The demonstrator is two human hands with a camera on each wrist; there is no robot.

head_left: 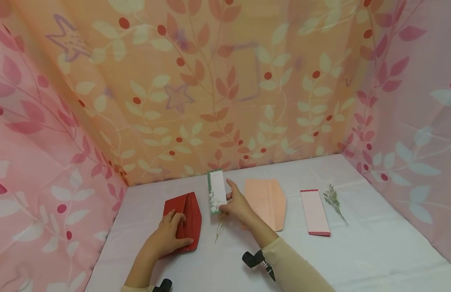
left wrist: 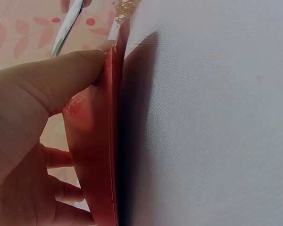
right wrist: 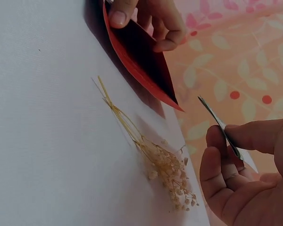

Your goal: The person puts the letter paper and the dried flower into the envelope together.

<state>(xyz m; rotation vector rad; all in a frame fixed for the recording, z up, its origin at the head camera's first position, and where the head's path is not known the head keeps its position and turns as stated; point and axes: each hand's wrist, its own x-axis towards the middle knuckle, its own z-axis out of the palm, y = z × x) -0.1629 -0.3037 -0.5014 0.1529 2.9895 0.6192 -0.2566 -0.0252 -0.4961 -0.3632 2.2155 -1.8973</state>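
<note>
In the head view my left hand (head_left: 166, 237) grips a red envelope (head_left: 194, 215) at the left of the table, thumb near its lower edge and fingers higher up. The right wrist view shows that envelope's mouth (right wrist: 140, 59) gaping between thumb and fingers. My right hand (head_left: 239, 207) pinches a folded card (head_left: 217, 187) with a green floral border and a white face, raised to the right of the envelope. Seen edge-on in the right wrist view, the card (right wrist: 221, 126) sits between thumb and fingers. Below it lies a dried flower sprig (right wrist: 162, 162) with pale stems, partly hidden in the head view.
Right of my right hand lies a peach envelope (head_left: 262, 196), its flap open. Farther right are a pale pink card (head_left: 315, 211) with red ends and a greenish dried sprig (head_left: 333, 198). Patterned cloth walls (head_left: 225, 121) enclose the white-covered table (head_left: 371, 243) at back and sides.
</note>
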